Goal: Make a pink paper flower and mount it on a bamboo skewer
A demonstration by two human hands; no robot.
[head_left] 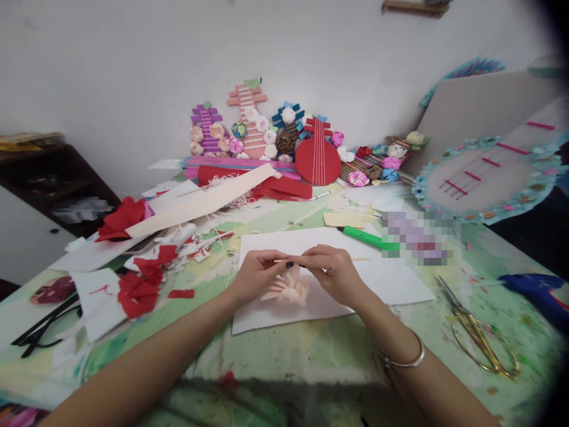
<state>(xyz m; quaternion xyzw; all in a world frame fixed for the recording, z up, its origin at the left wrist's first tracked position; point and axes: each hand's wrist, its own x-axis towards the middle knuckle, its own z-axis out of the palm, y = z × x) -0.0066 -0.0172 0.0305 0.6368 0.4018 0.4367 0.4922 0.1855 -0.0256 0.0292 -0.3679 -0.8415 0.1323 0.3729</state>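
My left hand [262,276] and my right hand [333,270] meet above a white sheet [382,281]. Both pinch a thin pale stick [361,258], whose far end sticks out to the right past my right hand. Just below my fingers is a pale peach bunch of crepe paper [291,292], gathered into folded petals. Whether it hangs from my fingertips or rests on the sheet, I cannot tell. My fingers cover the middle of the stick.
Gold-handled scissors [478,335] and a blue tool [536,296] lie at right. A green cutter [364,237] rests on the sheet's far edge. Red paper scraps [142,284] and black glasses [48,323] are at left. Decorated paper instruments [317,154] line the wall.
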